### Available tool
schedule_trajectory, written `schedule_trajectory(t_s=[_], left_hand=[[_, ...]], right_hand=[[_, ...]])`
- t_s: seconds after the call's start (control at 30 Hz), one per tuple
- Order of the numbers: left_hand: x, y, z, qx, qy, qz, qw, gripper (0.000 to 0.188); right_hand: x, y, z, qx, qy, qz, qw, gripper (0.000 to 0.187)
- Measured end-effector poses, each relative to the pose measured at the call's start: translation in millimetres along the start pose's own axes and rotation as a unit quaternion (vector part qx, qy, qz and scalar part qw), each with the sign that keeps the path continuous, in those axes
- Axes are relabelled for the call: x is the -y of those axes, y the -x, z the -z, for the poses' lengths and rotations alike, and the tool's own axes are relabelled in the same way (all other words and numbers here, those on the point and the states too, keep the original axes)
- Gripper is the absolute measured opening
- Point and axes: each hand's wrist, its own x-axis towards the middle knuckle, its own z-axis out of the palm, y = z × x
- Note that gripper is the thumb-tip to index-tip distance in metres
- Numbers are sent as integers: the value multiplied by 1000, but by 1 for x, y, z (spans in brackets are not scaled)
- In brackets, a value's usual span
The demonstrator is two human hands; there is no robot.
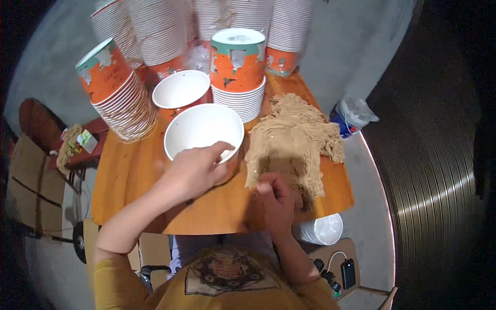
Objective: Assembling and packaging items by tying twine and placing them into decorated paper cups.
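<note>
Currently, our left hand [192, 169] grips the rim of the front bowl [199, 129], mouth-up on the tabletop [132, 191]; our right hand [276, 196] curls by the brown strands [292, 124], its hold unclear. No strands show inside; plenty remain heaped.

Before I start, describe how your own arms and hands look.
My left hand and right hand are ungloved, and both forearms are bare. The mustard-yellow sleeves are short and belong to a matching shirt with a dark print on its front. No cables run along either arm.
</note>
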Motion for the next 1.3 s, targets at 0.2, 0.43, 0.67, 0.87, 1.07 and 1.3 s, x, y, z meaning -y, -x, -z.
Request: schedule_trajectory(t_s=[0.2, 0.43, 0.67, 0.87, 1.07, 1.3], left_hand=[[23, 61, 5, -54, 4, -16, 998, 31], [26, 75, 8, -49, 43, 11, 998, 35], [16, 64, 2, -106, 57, -140, 983, 34], [13, 62, 1, -139, -83, -230, 960, 18], [10, 64, -2, -146, -85, -240, 956, 14], [12, 59, -1, -112, 61, -97, 987, 22]], right_hand=[[1, 0, -44, 123, 35, -8, 992, 8], [5, 14, -65, 153, -51, -81, 984, 11], [11, 12, -52, 143, -70, -151, 976, 13], [8, 13, -47, 171, -61, -100, 978, 15], [2, 11, -42, 219, -115, -118, 962, 12], [-8, 14, -47, 110, -33, -45, 992, 4]])
